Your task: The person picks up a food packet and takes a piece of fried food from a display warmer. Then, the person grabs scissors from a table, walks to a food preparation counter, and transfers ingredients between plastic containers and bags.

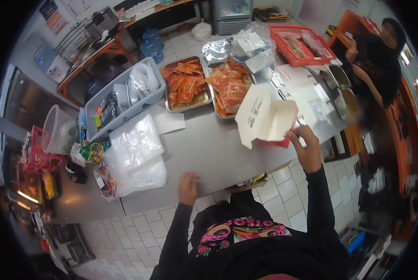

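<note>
My right hand (307, 148) pinches the near right edge of an open takeout box (283, 119), thumb and fingers closed on its rim. The box is pale inside with red outside, and its printed lid (254, 113) stands raised to the left. My left hand (188, 188) hangs over the near edge of the steel table (204, 149), fingers loosely bent and nothing visible in them. Left of that hand lie clear plastic bags (139, 151). Beyond the box are two metal trays, a left one (189, 105) and a right one (225, 112), holding orange-red packets.
A grey-blue bin (125, 119) of lids and packets stands at the back left. A red crate (307, 60) sits at the far right, beside crumpled plastic (253, 44). Another person (379, 60) stands beyond the right end, near metal containers (338, 77). A clear tub (59, 128) is far left.
</note>
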`<state>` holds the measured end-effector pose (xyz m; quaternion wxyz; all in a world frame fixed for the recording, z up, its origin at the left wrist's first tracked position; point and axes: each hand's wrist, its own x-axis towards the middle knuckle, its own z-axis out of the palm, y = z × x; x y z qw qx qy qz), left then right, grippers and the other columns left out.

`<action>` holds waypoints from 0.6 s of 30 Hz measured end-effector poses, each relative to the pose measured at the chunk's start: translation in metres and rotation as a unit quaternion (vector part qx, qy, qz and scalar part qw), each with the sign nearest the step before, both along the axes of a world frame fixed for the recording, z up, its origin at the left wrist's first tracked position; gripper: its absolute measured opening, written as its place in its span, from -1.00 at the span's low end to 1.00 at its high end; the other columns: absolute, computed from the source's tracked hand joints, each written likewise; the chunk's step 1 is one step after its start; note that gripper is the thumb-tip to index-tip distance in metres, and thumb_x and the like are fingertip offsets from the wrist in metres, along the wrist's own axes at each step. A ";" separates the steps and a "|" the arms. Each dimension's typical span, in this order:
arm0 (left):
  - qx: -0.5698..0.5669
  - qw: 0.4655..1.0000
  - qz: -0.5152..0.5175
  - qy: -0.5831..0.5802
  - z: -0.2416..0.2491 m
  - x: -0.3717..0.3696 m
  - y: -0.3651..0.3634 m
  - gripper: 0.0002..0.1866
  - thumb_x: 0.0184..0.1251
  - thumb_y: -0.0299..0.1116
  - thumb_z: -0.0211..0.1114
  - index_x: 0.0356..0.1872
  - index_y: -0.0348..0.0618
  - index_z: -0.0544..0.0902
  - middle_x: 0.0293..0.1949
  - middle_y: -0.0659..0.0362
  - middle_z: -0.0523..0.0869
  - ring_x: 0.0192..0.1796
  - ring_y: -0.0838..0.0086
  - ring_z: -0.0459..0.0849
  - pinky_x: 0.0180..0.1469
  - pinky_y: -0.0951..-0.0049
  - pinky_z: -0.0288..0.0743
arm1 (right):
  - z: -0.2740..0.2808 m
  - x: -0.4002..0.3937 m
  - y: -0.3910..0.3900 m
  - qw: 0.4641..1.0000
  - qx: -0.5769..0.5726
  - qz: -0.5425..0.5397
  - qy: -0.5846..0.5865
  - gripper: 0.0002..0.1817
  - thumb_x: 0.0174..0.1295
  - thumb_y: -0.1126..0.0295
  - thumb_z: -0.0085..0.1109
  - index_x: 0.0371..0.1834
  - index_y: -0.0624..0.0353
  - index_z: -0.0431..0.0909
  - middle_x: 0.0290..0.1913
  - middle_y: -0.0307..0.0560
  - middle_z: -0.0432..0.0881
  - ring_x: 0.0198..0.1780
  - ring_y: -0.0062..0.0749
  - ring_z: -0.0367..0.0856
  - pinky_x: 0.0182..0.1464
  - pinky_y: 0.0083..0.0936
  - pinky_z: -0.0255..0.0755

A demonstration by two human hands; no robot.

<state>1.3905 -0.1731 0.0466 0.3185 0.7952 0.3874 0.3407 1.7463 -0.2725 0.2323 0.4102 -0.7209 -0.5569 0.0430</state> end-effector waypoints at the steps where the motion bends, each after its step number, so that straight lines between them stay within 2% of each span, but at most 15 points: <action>1: -0.030 0.998 0.058 -0.009 -0.002 -0.008 -0.002 -0.76 0.08 -0.72 -0.01 -0.30 -0.24 0.56 -0.20 0.07 0.58 -0.05 0.25 0.58 -0.04 0.35 0.46 | 0.001 0.015 0.028 0.999 0.010 0.031 0.003 -0.92 0.14 0.45 0.24 -0.35 0.21 0.59 -0.42 -0.12 0.53 -0.36 -0.27 0.44 -0.26 -0.46 0.32; 2: -0.060 0.992 0.114 -0.016 -0.002 -0.012 -0.008 -0.77 0.11 -0.72 -0.02 -0.30 -0.24 0.55 -0.20 0.09 0.58 -0.05 0.31 0.59 -0.08 0.39 0.49 | -0.001 0.032 0.056 0.998 0.011 0.069 -0.012 -0.92 0.14 0.43 0.24 -0.34 0.19 0.60 -0.40 -0.13 0.54 -0.32 -0.26 0.45 -0.22 -0.44 0.33; 4: -0.089 0.975 0.202 -0.030 0.015 -0.008 -0.020 -0.76 0.06 -0.70 -0.01 -0.33 -0.19 0.56 -0.26 0.07 0.58 -0.12 0.23 0.57 -0.05 0.35 0.42 | -0.005 0.059 0.112 0.991 0.005 0.127 -0.047 -0.92 0.13 0.41 0.23 -0.35 0.17 0.60 -0.36 -0.14 0.55 -0.24 -0.25 0.47 -0.16 -0.41 0.33; 7: -0.134 0.948 0.286 -0.020 0.032 0.005 -0.043 -0.75 0.08 -0.73 -0.03 -0.33 -0.19 0.56 -0.23 0.09 0.58 -0.12 0.31 0.57 -0.13 0.41 0.46 | -0.034 0.096 0.193 0.977 -0.013 0.194 -0.087 -0.92 0.13 0.41 0.22 -0.35 0.16 0.58 -0.34 -0.13 0.56 -0.19 -0.22 0.47 -0.11 -0.37 0.34; 11: -0.115 0.935 0.334 0.035 0.023 0.008 -0.085 -0.72 0.09 -0.75 -0.04 -0.32 -0.17 0.56 -0.20 0.10 0.57 -0.12 0.35 0.58 -0.21 0.48 0.50 | -0.082 0.116 0.274 0.955 -0.053 0.260 -0.131 -0.92 0.12 0.38 0.16 -0.39 0.11 0.58 -0.29 -0.13 0.59 -0.12 -0.15 0.50 -0.12 -0.28 0.41; 13: -0.146 0.912 0.382 0.032 0.026 0.018 -0.106 -0.72 0.11 -0.75 -0.05 -0.32 -0.16 0.56 -0.20 0.11 0.56 -0.11 0.38 0.58 -0.26 0.50 0.54 | -0.089 0.115 0.300 0.946 -0.071 0.274 -0.160 -0.92 0.11 0.37 0.14 -0.40 0.09 0.59 -0.28 -0.13 0.60 -0.09 -0.15 0.50 -0.12 -0.23 0.43; 16: -0.161 0.889 0.425 0.046 0.028 0.027 -0.132 -0.74 0.17 -0.72 -0.05 -0.32 -0.15 0.56 -0.20 0.11 0.56 -0.10 0.38 0.58 -0.26 0.51 0.57 | -0.094 0.102 0.332 0.935 -0.054 0.312 -0.160 -0.92 0.09 0.37 0.15 -0.43 0.09 0.60 -0.30 -0.16 0.59 -0.12 -0.17 0.50 -0.10 -0.26 0.42; 18: -0.172 0.873 0.453 0.050 0.026 0.033 -0.146 -0.75 0.18 -0.71 -0.05 -0.32 -0.15 0.56 -0.20 0.11 0.56 -0.10 0.37 0.58 -0.26 0.50 0.57 | -0.097 0.083 0.350 0.922 0.001 0.357 -0.153 -0.93 0.08 0.36 0.16 -0.45 0.06 0.60 -0.33 -0.18 0.57 -0.16 -0.20 0.49 -0.09 -0.28 0.40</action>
